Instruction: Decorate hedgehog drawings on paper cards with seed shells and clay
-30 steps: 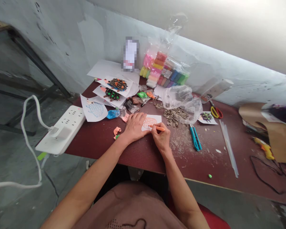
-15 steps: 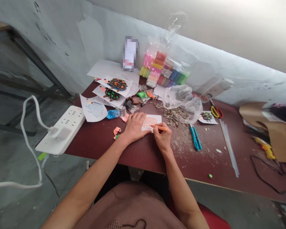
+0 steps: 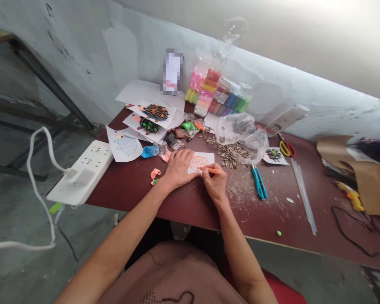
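My left hand [image 3: 179, 169] lies flat, fingers spread, over the left part of a small white paper [image 3: 210, 157]. An orange drawing [image 3: 199, 162] with a rounded outline and short strokes shows on that paper. Closed round an orange pen [image 3: 213, 170], my right hand [image 3: 215, 182] rests at the paper's lower right, the pen's tip on or just above the drawing. Beyond the paper, to the right, is a pile of striped seeds [image 3: 231, 153]. Pink clay bits [image 3: 155, 172] lie left of my left hand.
Stacked papers with seed-covered hedgehogs [image 3: 155, 113], a blue drawing [image 3: 126, 145] and a power strip [image 3: 82, 173] are on the left. Bagged coloured clay [image 3: 218, 93] is at the back. A blue cutter [image 3: 259, 182], scissors [image 3: 286, 147] and a yellow glue gun [image 3: 351, 196] lie right.
My right hand and the orange pen have shifted very slightly left along the drawing. My left hand stays in place on the paper.
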`<action>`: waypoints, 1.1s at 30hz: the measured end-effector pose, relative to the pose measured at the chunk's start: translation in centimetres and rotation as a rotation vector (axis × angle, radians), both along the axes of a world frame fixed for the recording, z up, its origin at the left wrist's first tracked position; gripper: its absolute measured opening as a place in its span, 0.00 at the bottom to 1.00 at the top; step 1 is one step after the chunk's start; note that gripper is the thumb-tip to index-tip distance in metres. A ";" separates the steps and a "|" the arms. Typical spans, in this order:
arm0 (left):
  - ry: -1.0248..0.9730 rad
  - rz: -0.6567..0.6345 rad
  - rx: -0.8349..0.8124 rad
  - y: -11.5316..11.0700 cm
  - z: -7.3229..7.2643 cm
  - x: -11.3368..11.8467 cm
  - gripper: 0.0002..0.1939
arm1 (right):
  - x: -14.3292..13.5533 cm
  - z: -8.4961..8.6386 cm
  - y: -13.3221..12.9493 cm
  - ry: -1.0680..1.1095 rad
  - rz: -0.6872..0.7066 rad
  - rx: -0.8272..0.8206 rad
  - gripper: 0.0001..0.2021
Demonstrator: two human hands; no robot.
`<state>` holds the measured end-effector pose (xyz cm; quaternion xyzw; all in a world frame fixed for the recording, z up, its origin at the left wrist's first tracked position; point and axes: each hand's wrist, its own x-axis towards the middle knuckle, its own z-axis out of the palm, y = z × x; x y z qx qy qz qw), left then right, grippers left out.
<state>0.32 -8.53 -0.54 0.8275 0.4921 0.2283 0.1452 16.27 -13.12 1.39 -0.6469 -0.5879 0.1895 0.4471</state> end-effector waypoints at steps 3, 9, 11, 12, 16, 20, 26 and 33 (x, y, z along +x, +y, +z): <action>-0.002 -0.009 0.008 0.0 0.0 0.0 0.39 | -0.1 0.0 0.0 0.012 -0.003 -0.007 0.08; 0.012 -0.005 -0.005 0.0 0.1 0.0 0.40 | 0.0 0.1 -0.1 0.026 -0.026 0.008 0.09; 0.013 -0.009 -0.007 -0.1 0.1 0.0 0.40 | 0.2 0.2 -0.1 0.008 -0.055 0.013 0.09; 0.013 -0.010 -0.008 -0.1 0.1 0.0 0.40 | 0.2 0.2 -0.1 -0.003 -0.064 0.012 0.09; 0.004 -0.007 -0.010 0.0 0.1 0.0 0.39 | 0.3 0.1 0.0 -0.029 -0.047 0.010 0.09; 0.006 -0.010 -0.008 0.0 0.0 0.0 0.39 | 0.3 0.1 0.1 -0.048 -0.064 0.014 0.09; -0.001 -0.010 -0.009 0.0 0.0 0.0 0.39 | 0.4 0.2 -0.1 -0.029 -0.043 0.004 0.09; 0.004 -0.002 -0.005 -0.1 0.3 0.0 0.39 | 0.2 0.3 -0.2 0.024 -0.022 -0.012 0.10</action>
